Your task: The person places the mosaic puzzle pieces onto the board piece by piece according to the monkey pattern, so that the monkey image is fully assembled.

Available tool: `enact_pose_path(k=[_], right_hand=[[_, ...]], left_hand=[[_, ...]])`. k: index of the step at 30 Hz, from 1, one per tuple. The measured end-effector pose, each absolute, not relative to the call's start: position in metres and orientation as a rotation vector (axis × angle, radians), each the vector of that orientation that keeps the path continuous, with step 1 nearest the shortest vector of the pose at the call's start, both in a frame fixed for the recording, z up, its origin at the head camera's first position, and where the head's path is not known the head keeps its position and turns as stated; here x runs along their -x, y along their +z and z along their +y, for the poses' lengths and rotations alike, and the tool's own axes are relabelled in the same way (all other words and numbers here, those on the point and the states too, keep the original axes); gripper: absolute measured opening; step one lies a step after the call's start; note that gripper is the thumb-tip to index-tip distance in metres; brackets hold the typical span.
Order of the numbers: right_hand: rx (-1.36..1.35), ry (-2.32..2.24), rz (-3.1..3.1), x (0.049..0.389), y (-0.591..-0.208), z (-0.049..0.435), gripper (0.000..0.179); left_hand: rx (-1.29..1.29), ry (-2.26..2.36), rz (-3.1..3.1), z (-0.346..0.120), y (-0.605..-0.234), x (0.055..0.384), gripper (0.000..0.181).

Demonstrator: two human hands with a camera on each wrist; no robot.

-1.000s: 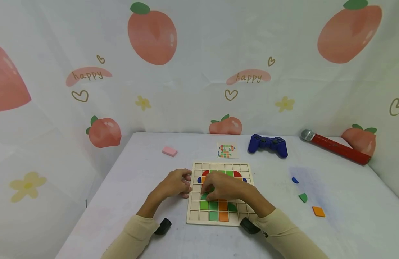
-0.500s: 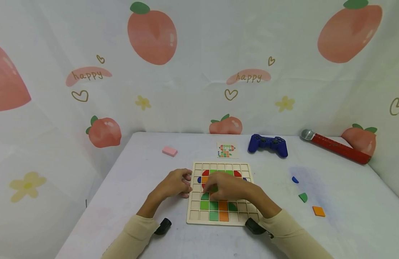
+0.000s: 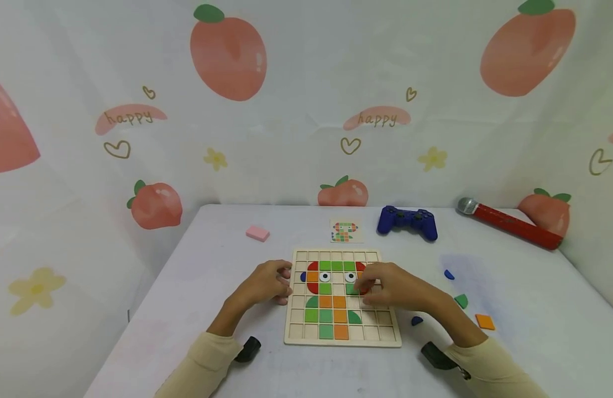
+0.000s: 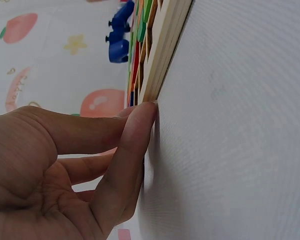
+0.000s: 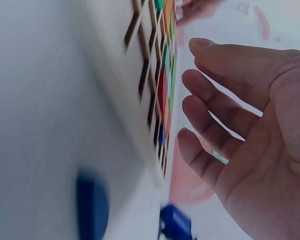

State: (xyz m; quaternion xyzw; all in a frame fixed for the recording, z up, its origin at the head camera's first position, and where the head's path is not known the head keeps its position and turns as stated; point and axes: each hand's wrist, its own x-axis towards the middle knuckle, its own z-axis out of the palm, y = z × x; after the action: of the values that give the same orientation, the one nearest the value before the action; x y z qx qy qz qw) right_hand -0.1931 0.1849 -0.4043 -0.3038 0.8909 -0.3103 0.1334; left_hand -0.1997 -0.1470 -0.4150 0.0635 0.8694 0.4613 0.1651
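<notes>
A square wooden puzzle board (image 3: 343,342) with a grid of cells lies on the table, with coloured tiles set in many of them. At its left edge, my left hand (image 3: 266,283) has bent fingers; in the left wrist view, the thumb and a fingertip (image 4: 144,112) come together at the board's side. My right hand (image 3: 397,284) hovers over the right part of the board, covering some cells. Its fingers (image 5: 210,95) are spread and loosely bent in the right wrist view, holding nothing. A dark blue half-round piece (image 3: 417,320) lies just right of the board.
Right of the board lie a blue half-round piece (image 3: 449,275), a green quarter-round piece (image 3: 461,300) and an orange square tile (image 3: 485,321). Behind it are a pattern card (image 3: 346,231), a pink block (image 3: 258,233), a blue game controller (image 3: 408,222) and a red-handled microphone (image 3: 512,224).
My right hand has moved right across the board, uncovering two eye tiles and orange tiles. A dark blue piece now shows beside the board's right edge. My left hand stays at the left edge.
</notes>
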Motion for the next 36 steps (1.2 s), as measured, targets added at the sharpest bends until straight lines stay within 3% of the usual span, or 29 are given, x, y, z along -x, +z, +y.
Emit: enact_pose_path(k=[16,24,36], right_hand=[[0.656,-0.902,2.783,0.164,-0.405,0.291,0.03],[0.356,-0.823,2.781,0.151,-0.41,0.337,0.037],[0.184,-0.787,2.745,0.138,-0.418,0.374,0.043]], left_hand=[[-0.19,1.319,2.48,-0.147,-0.419,0.201,0.062],[-0.174,1.337,2.463,-0.146,-0.418,0.201,0.062],[-0.185,1.335,2.47,-0.148,-0.418,0.201,0.062]])
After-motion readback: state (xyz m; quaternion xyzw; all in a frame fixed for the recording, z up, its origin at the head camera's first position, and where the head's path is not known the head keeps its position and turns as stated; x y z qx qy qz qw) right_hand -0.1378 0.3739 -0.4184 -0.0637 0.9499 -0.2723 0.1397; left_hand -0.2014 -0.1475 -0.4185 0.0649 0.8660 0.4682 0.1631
